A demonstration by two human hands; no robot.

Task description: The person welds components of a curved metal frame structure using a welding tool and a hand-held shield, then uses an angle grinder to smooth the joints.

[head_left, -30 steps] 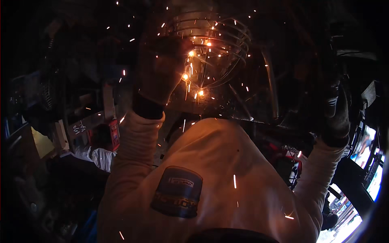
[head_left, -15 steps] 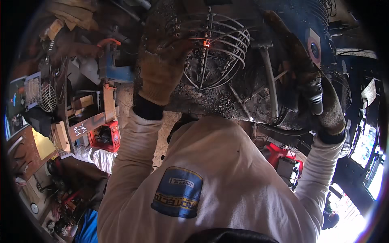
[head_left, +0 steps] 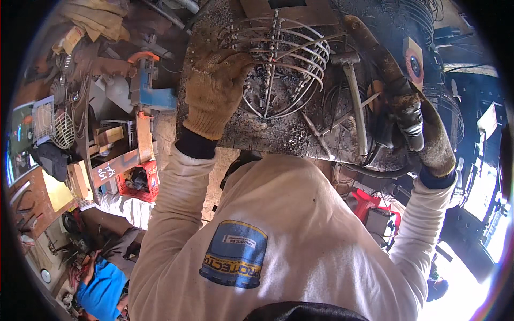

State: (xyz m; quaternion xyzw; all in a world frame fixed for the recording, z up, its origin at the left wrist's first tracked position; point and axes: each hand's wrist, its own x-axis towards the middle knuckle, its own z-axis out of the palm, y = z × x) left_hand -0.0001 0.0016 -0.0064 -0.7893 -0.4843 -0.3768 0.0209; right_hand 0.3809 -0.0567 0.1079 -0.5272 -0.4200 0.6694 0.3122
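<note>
Right hand (head_left: 428, 144), worn leather glove, closed round a black-handled welding torch (head_left: 408, 119) w/ thick hose, at the bench's right edge. Left hand (head_left: 217, 91), tan glove, fingers curled on the domed round wire-rod guard (head_left: 292, 64), flat on the spatter-crusted steel bench (head_left: 278, 131). Grey hammer (head_left: 353, 96) just right of guard.

A blue and yellow can-shaped emblem (head_left: 234, 254) sits on the white shirt; a red crate (head_left: 140, 181) stands lower left
</note>
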